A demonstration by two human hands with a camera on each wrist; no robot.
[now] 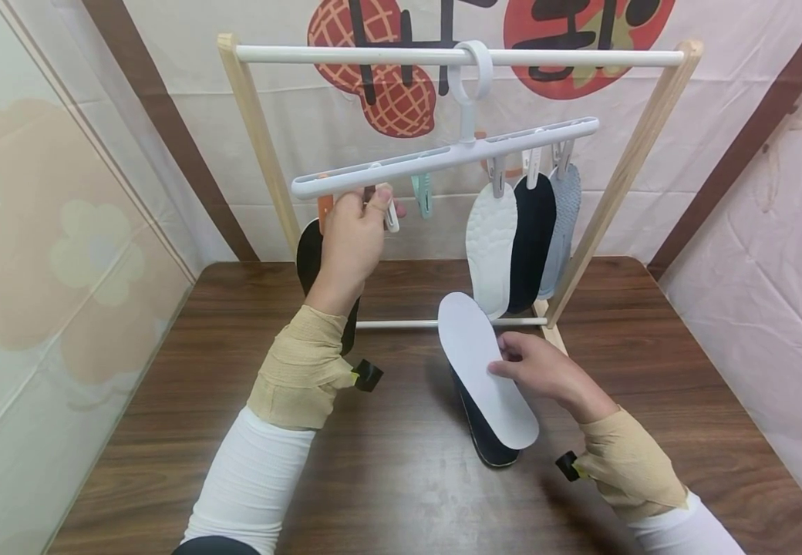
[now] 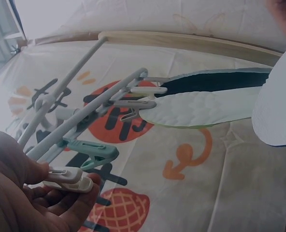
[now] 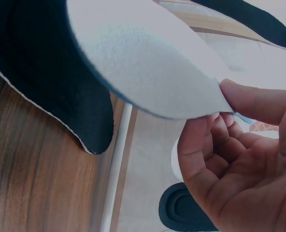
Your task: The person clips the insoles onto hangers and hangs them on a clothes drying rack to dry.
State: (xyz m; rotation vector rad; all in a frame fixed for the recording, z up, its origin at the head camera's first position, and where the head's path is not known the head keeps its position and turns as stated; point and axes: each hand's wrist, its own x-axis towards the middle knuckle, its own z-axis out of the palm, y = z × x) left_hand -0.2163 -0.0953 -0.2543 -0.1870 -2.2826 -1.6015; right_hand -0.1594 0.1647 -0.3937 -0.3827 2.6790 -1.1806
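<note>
My left hand (image 1: 354, 235) pinches a white clip (image 2: 68, 179) under the left half of a white clip hanger (image 1: 443, 158). The clip's far ends stand slightly apart in the left wrist view, with nothing between them. Between thumb and fingers, my right hand (image 1: 547, 370) grips the edge of a flat white insole (image 1: 484, 370), held tilted above the table. Under it a black insole (image 1: 487, 447) lies on the wood, partly covered in the head view. In the right wrist view the pinched edge of the white insole (image 3: 148, 67) bends a little.
The hanger hooks over a rack's white bar (image 1: 345, 55). On its right hang a white insole (image 1: 493, 247), a black insole (image 1: 534, 239) and a grey insole (image 1: 562, 231). At left an orange clip (image 1: 325, 212) carries another black insole (image 1: 308, 250). A mint clip (image 1: 423, 196) hangs mid-hanger.
</note>
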